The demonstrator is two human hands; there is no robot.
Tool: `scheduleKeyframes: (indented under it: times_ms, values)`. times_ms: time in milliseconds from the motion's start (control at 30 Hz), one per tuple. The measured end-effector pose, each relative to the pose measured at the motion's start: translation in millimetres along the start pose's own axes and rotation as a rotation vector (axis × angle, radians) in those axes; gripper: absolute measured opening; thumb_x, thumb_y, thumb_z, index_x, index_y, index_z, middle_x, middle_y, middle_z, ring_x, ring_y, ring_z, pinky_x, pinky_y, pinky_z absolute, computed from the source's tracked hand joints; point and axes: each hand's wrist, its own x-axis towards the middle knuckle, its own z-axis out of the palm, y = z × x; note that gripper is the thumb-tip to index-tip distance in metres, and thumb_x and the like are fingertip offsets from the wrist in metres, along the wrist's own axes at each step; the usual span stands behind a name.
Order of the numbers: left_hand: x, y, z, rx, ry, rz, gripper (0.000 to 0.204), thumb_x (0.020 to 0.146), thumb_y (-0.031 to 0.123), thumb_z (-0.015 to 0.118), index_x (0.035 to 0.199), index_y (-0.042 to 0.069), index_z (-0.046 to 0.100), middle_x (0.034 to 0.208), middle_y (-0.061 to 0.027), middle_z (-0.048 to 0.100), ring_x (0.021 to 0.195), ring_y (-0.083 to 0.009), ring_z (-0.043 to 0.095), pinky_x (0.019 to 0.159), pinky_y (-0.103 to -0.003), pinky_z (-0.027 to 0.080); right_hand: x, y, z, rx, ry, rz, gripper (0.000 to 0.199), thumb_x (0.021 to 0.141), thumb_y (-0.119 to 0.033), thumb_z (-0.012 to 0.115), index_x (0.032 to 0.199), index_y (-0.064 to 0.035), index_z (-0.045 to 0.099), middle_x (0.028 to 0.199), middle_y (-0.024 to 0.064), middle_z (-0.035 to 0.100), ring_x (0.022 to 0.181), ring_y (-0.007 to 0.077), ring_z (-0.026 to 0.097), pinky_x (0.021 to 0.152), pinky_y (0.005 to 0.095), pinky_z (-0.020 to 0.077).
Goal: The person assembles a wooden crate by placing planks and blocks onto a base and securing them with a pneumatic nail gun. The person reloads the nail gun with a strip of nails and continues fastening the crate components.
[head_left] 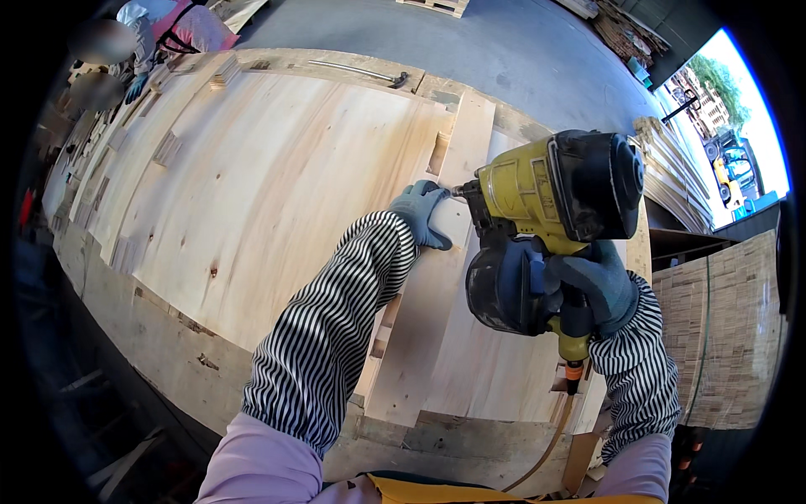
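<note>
Wooden workbench point(210, 382) spans mid-frame, gray floor point(361, 42) upper center. Right hand point(603, 286), center-right, grasps yellow-black nail gun point(520, 185); left hand point(417, 212), center, unclenched, on 1 plank point(428, 311).

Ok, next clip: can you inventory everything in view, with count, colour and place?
nail gun: one, yellow and black, right of centre
hose: one, tan, below the nail gun
long plank: one, pale, centre
wood panels: several, pale, across the workbench
workbench: one, worn brown, beneath the panels
hammer: one, grey, far edge
co-worker: at least one, pink and grey, upper left
stacked boards: many, pale, right
strapped stack: one, tan, far right
forklift: one, yellow, outdoors
striped sleeves: two, black-white, forearms
left grip: one, blue-grey glove, on the plank
right grip: one, blue-grey glove, around the nail gun's handle
</note>
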Motion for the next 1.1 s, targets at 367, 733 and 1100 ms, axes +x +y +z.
scheduleKeyframes:
  times_ms: [367, 733, 1100]
  values:
    - [-12, 18, -19, 0.087, -0.123, -0.127, 0.105, 0.052, 0.044, 0.089, 0.141, 0.015, 0.041, 0.145, -0.0083, 0.037, 0.131, -0.0324, 0.037, 0.109, -0.043, 0.034, -95, 58, 48, 0.364, 0.132, -0.013, 0.039, 0.078, 0.004, 0.05, 0.117, 0.0113, 0.053, 0.091, 0.018, 0.065, 0.07, 0.0221, 0.065, 0.061, 0.0285, 0.0549]
    - [-148, 70, -15, -0.032, 0.207, -0.579, 0.093, 0.08, 0.065, 0.052, 0.151, 0.013, 0.021, 0.147, -0.0122, 0.035, 0.131, -0.0296, 0.039, 0.106, -0.042, 0.035, -361, 323, 105, 0.001, 0.271, 0.613, 0.037, 0.08, -0.025, 0.071, 0.106, 0.0005, 0.068, 0.093, 0.0109, 0.07, 0.089, 0.0171, 0.063, 0.081, 0.0302, 0.0484]
    - [-309, 136, -88, -0.489, 0.839, -0.404, 0.046, 0.092, -0.001, 0.051, 0.136, 0.004, 0.045, 0.119, -0.0114, 0.062, 0.102, -0.0145, 0.06, 0.089, -0.024, 0.048, -399, 287, 159, 0.184, 0.073, 0.351, 0.044, 0.075, -0.005, 0.066, 0.118, 0.0045, 0.059, 0.108, 0.0153, 0.065, 0.095, 0.0226, 0.064, 0.086, 0.0354, 0.052]
